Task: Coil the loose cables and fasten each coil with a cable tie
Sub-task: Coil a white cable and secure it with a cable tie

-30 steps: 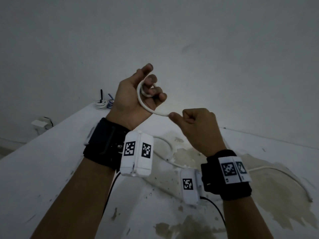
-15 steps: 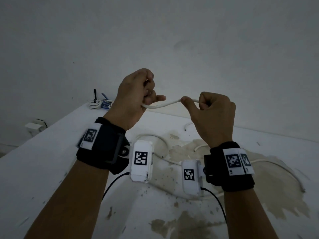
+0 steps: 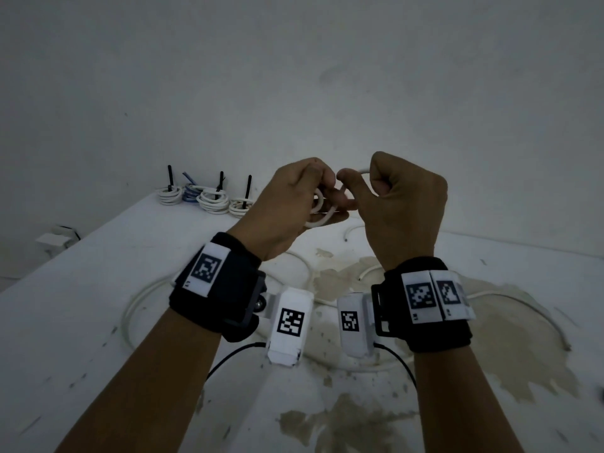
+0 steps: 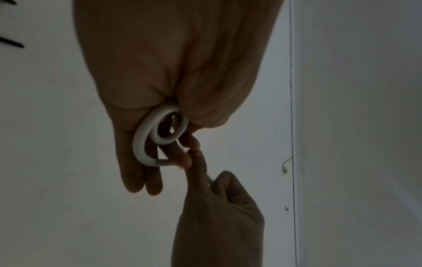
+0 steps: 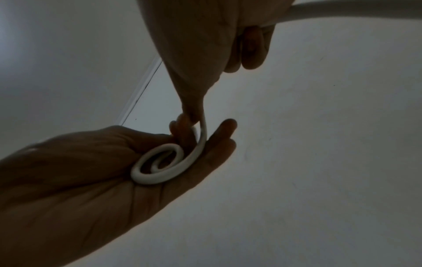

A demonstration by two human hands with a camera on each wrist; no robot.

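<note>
A bare, dim indoor room, more a makeshift work spot than a furnished home or office. A white table [image 3: 81, 289] with worn, stained patches where the paint has peeled stands against a plain white wall [image 3: 294, 76]. At its far edge sits a row of coils [image 3: 212, 201] bound with black ties [image 3: 248, 191], and off its left edge a white plug block [image 3: 54, 240] sits near the wall.

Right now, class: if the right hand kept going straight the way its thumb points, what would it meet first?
The left hand's fingers, just ahead of the right hand, and the white cable coiled there; depth looks close.
</note>
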